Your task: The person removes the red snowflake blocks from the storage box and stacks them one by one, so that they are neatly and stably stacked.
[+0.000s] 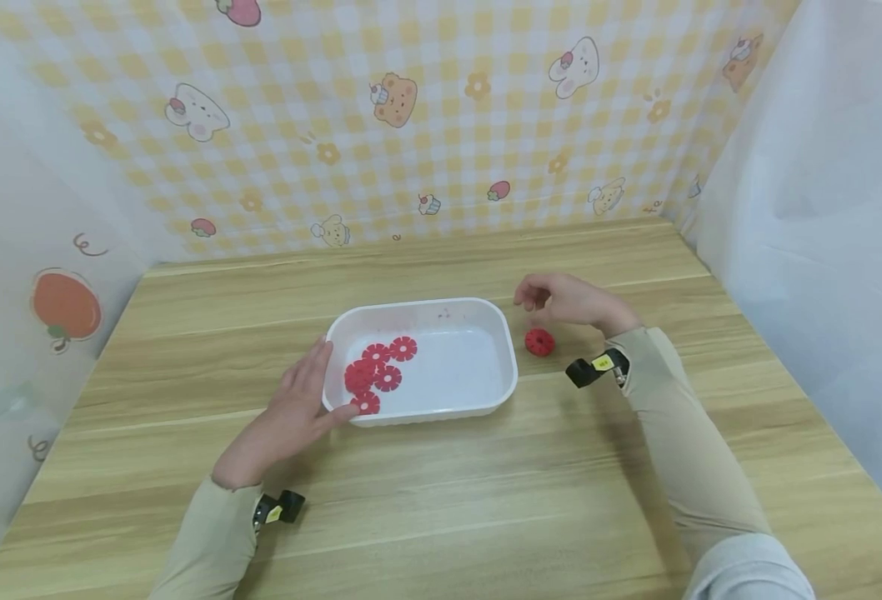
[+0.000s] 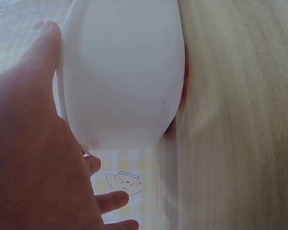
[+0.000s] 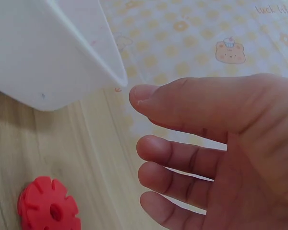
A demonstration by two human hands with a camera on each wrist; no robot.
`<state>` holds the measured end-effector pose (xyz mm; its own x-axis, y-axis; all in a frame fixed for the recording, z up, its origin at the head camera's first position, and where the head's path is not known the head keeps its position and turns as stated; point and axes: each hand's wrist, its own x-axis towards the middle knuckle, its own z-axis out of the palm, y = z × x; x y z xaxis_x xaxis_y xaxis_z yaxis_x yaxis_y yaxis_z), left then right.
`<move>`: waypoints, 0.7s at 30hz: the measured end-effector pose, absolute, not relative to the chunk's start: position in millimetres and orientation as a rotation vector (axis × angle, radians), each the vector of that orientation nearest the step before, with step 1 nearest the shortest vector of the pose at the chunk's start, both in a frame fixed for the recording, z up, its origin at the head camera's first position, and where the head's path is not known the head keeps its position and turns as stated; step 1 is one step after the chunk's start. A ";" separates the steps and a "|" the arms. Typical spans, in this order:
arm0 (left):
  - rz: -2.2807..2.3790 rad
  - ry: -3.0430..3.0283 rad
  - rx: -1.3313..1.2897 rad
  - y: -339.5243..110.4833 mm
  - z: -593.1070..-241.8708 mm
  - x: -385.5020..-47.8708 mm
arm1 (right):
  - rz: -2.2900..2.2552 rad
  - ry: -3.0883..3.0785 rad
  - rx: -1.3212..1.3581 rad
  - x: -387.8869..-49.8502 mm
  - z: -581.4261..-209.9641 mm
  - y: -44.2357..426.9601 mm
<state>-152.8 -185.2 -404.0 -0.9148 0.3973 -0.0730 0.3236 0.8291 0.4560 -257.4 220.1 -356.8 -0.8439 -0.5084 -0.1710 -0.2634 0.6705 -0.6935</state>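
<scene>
My left hand [image 1: 294, 417] rests against the left end of a white plastic tray [image 1: 448, 412], its thumb at the front rim and its straight fingers along the outer side. Several red notched discs [image 1: 388, 378] lie in the tray's left part. Right of the tray, my right hand [image 1: 572, 300] hovers over the table, fingers loosely bent and holding nothing. Below it lies a small stack of red notched discs [image 1: 539, 342], also visible in the right wrist view as a red stack [image 3: 50, 206] apart from the fingers. The left wrist view shows the tray's outer wall [image 2: 125, 76].
The tray stands on a wood-grain table [image 1: 441, 517]. Behind the table hangs a yellow checked cloth [image 1: 441, 150] with cartoon prints. White sheets [image 1: 824, 217] bound the right and left sides. A black wrist camera [image 1: 591, 369] sits by the right sleeve.
</scene>
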 end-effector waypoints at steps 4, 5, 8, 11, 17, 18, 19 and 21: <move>0.672 2.844 0.567 -185.2 -403.1 -152.2 | -0.978 2.506 -0.636 -261.0 -352.6 215.4; 0.675 2.843 0.568 -185.3 -403.0 -152.2 | -0.975 2.503 -0.648 -261.8 -351.8 214.6; 0.682 2.842 0.569 -185.5 -403.5 -152.5 | -0.961 2.495 -0.672 -264.0 -349.8 212.1; 0.684 2.842 0.568 -185.6 -404.1 -152.9 | -0.937 2.495 -0.695 -265.0 -347.4 208.8; 0.690 2.840 0.569 -185.3 -404.2 -153.1 | -0.913 2.490 -0.719 -266.0 -342.7 197.9; 0.691 2.839 0.571 -185.3 -404.1 -153.2 | -0.913 2.484 -0.727 -266.3 -342.0 195.6; 0.691 2.838 0.571 -185.1 -403.9 -153.1 | -0.914 2.479 -0.725 -266.3 -341.4 193.3; 0.691 2.837 0.572 -184.9 -403.7 -152.8 | -0.913 2.467 -0.731 -266.7 -340.0 188.6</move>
<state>-152.8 -184.9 -403.7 -0.9130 0.4022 -0.0689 0.3254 0.8195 0.4718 -266.7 188.6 -340.0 -0.7790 -0.5975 -0.1899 -0.3300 0.6483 -0.6861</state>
